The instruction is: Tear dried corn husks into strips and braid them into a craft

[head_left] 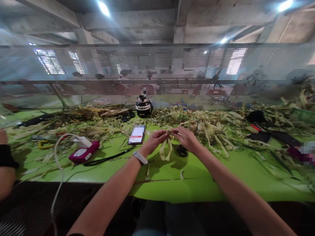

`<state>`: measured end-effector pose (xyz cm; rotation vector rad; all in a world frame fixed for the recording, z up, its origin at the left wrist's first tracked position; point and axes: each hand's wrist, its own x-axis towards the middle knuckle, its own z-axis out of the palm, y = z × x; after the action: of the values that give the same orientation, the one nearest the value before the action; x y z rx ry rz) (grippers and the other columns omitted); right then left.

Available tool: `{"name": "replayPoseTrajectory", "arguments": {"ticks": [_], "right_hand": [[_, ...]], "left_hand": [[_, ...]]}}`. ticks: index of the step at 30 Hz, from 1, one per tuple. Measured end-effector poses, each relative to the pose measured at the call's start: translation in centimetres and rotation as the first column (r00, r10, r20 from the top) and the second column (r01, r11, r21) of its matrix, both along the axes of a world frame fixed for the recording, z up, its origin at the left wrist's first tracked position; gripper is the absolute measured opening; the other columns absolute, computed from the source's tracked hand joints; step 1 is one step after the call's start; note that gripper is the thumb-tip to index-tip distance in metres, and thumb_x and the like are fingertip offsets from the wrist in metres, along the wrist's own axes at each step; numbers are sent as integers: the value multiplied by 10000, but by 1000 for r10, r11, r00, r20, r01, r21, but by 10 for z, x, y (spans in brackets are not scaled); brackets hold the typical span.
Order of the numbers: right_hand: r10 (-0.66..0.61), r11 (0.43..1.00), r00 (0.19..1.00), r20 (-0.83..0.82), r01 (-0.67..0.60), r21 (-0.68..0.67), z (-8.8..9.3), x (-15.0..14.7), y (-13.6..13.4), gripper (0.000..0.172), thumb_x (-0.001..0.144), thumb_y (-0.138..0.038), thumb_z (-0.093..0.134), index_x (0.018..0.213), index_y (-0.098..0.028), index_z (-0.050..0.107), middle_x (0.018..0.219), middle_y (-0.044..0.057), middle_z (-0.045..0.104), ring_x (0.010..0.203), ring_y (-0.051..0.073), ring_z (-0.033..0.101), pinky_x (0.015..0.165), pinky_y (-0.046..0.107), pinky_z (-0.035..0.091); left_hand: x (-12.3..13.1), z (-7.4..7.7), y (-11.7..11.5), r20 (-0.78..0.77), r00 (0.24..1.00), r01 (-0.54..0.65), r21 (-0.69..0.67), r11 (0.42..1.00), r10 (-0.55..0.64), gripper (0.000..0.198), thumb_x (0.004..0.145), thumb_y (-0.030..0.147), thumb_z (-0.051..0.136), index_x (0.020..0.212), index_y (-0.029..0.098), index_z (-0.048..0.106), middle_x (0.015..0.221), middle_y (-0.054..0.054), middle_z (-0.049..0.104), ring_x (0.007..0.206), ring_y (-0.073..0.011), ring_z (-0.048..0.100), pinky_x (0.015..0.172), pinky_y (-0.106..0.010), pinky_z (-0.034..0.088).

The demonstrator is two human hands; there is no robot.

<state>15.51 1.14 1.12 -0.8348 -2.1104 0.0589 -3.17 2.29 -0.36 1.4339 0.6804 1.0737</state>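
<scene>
My left hand (155, 140), with a pale watch (139, 157) on its wrist, pinches pale dried corn husk strips (166, 151) from the left. From the right, my right hand (186, 137) closes on the same strips, fingertips nearly meeting the left ones. Two strip ends dangle below the fingers over the green table (201, 183). Under my right hand lies a dark pair of scissors (181, 150), partly covered by it. Loose husk pieces (211, 126) are heaped just beyond my hands. The exact grip point is small and partly hidden by my fingers.
A phone (136, 135) with a lit screen lies left of my hands. Behind it stands a black bottle (143, 106). A magenta power strip (84, 153) holds a white charger (83, 142) and cable. Another person's arm (6, 164) enters at far left. A perforated screen (162, 62) edges the back.
</scene>
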Motion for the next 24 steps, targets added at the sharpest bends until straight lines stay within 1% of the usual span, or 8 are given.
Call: {"name": "replayPoseTrajectory", "arguments": {"ticks": [5, 8, 10, 12, 14, 16, 20, 24], "right_hand": [[-64, 998, 997, 38, 64, 7, 0, -3, -2, 172, 915, -235, 449, 969, -196, 607, 875, 76, 640, 843, 185, 608, 773, 294, 483], [-112, 994, 994, 12, 112, 18, 3, -6, -6, 196, 914, -236, 432, 1025, -199, 588, 1001, 97, 629, 895, 187, 604, 805, 302, 477], [-186, 982, 981, -49, 187, -1, 6, -6, -10, 196, 894, -264, 463, 1027, -183, 582, 1034, 103, 616, 812, 169, 606, 746, 283, 480], [-218, 972, 975, -49, 212, -102, 9, -5, -13, 190, 862, -318, 514, 950, -171, 596, 924, 73, 626, 669, 137, 576, 635, 253, 459], [-156, 954, 987, 28, 158, -256, 9, -4, -13, 229, 847, -380, 528, 800, -168, 604, 730, 20, 601, 573, 115, 519, 552, 230, 412], [-59, 927, 996, 65, 79, -368, 6, -2, -9, 298, 848, -407, 510, 689, -167, 588, 611, -10, 550, 540, 106, 483, 531, 223, 387], [-18, 889, 996, -86, -24, -457, -1, 1, 1, 263, 834, -397, 512, 738, -164, 588, 638, 4, 598, 583, 125, 543, 595, 254, 450], [14, 848, 990, -141, -86, -523, -5, 0, 3, 254, 836, -418, 512, 790, -176, 574, 690, 22, 634, 613, 142, 583, 590, 265, 477]], "left_hand": [[-2, -1, -1, -28, 998, 61, -46, 997, -63, 388, 617, 445, 772, 793, 141, 608, 684, 30, 560, 607, -67, 477, 583, -196, 372], [-1, -3, -1, 6, 998, 64, -36, 997, -63, 368, 642, 426, 762, 818, 150, 593, 655, 46, 542, 555, -52, 453, 543, -186, 357], [0, -3, -1, 64, 998, 12, -34, 999, -10, 369, 661, 421, 750, 864, 158, 589, 681, 39, 573, 557, -53, 471, 545, -183, 364], [1, -2, -1, 129, 991, -40, -50, 998, 47, 399, 656, 415, 755, 915, 167, 579, 786, 7, 636, 640, -74, 540, 595, -188, 396], [1, 0, -1, 158, 985, -56, -80, 995, 68, 444, 647, 393, 766, 977, 178, 561, 905, -27, 671, 748, -105, 590, 652, -203, 423], [1, 2, -1, 173, 983, -38, -94, 995, 54, 480, 638, 350, 780, 1019, 184, 539, 967, -46, 680, 821, -126, 611, 701, -220, 440], [2, 3, -2, 231, 973, 9, -77, 997, 9, 493, 608, 276, 803, 1004, 178, 526, 1021, -60, 683, 938, -154, 622, 848, -278, 451], [3, 2, -2, 242, 970, 25, -123, 992, 5, 502, 594, 264, 807, 997, 181, 520, 993, -45, 693, 895, -147, 637, 833, -285, 465]]}}
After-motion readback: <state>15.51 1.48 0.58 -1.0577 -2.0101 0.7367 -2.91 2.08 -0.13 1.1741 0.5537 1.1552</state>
